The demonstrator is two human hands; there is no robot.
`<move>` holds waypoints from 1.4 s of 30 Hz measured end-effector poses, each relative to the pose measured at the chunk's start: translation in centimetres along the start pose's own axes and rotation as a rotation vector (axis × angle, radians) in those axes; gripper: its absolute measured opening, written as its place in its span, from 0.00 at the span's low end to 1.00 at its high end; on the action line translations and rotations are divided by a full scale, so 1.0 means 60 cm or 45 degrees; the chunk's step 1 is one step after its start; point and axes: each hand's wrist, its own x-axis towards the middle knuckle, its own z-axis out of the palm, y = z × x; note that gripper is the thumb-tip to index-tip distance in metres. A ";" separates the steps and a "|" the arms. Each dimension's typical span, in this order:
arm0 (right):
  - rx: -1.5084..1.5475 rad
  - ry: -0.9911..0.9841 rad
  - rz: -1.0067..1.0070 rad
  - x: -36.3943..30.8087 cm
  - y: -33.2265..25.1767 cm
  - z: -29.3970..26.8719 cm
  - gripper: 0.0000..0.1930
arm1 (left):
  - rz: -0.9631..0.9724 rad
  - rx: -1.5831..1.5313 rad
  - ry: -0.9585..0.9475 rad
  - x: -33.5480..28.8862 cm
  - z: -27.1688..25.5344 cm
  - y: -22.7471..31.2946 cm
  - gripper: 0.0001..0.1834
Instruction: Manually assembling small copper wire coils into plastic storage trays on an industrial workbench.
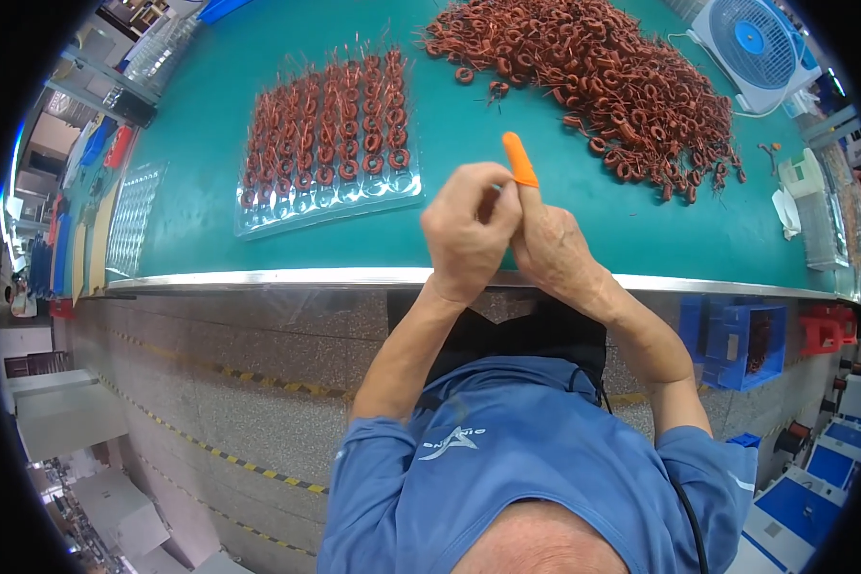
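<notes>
My left hand (469, 225) and my right hand (560, 247) meet above the front part of the green table. An orange finger cot (518, 159) covers the tip of my right index finger, which points up and away from me. At the cot's lower end, my left thumb and forefinger are pinched together. My other right fingers look folded and partly hidden. To the left, a clear plastic tray (327, 205) holds rows of copper-wire ring coils (327, 120); its nearest row of pockets is bare. A large heap of similar coils (612, 81) spreads at the back right.
A second clear tray (136, 225) lies at the table's left end. A blue and white fan (751, 43) stands at the far right. Clear boxes (818, 225) are at the right edge. The metal table edge (287, 277) runs before me; a blue crate (748, 346) sits below right.
</notes>
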 end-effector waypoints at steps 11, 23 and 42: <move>-0.291 -0.081 -0.030 -0.006 0.008 0.000 0.37 | -0.527 -0.296 -0.085 0.007 -0.004 -0.010 0.09; -0.484 0.020 -0.078 -0.009 0.026 0.004 0.27 | -0.193 0.136 -0.384 0.024 -0.028 0.011 0.03; -0.381 0.065 -0.162 -0.021 0.039 -0.001 0.25 | 0.804 0.685 -0.570 0.040 -0.038 -0.013 0.08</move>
